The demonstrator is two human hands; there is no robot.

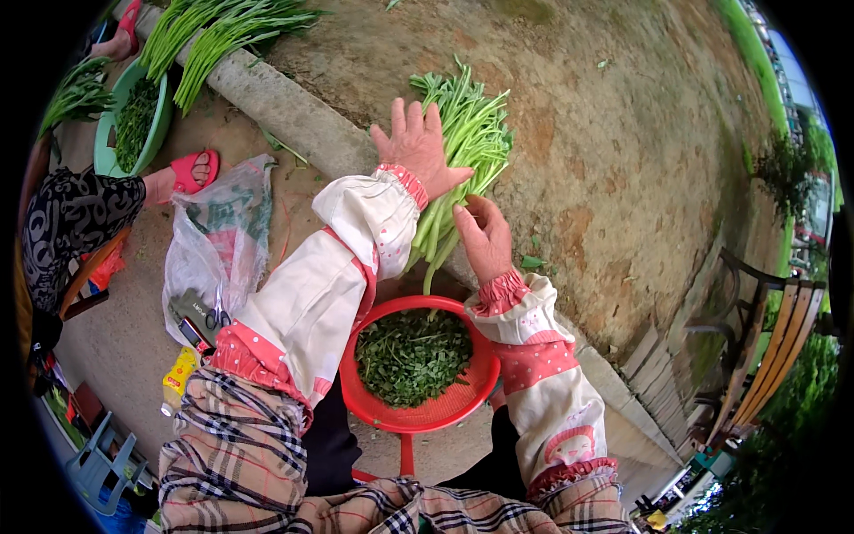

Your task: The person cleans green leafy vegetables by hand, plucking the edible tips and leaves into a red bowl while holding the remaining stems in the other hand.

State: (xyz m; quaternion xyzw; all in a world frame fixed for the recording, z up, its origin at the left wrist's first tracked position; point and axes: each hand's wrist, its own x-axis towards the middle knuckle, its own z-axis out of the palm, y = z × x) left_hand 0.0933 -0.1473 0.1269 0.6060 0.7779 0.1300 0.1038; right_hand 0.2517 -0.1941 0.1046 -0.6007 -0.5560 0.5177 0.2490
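A bundle of long-stemmed leafy greens (471,133) lies across the concrete curb and the bare earth, its leaves away from me and its stems toward me. My left hand (414,147) is at the left side of the bundle with fingers spread, its thumb lying over the stems. Beside the stems' lower right, my right hand (485,240) has its thumb and fingers curled together; what lies between them is hidden. Below both hands, a red plastic colander (418,420) holds chopped or picked green leaves (414,356). Patterned sleeve covers reach to both wrists.
A concrete curb (294,111) runs diagonally past the bundle. To the left are a plastic bag (222,240), scissors (216,318), a yellow-labelled bottle (178,381) and a seated person's foot in a red sandal (196,169). A green basin (160,120) holds more greens. At right stands a bench (769,351).
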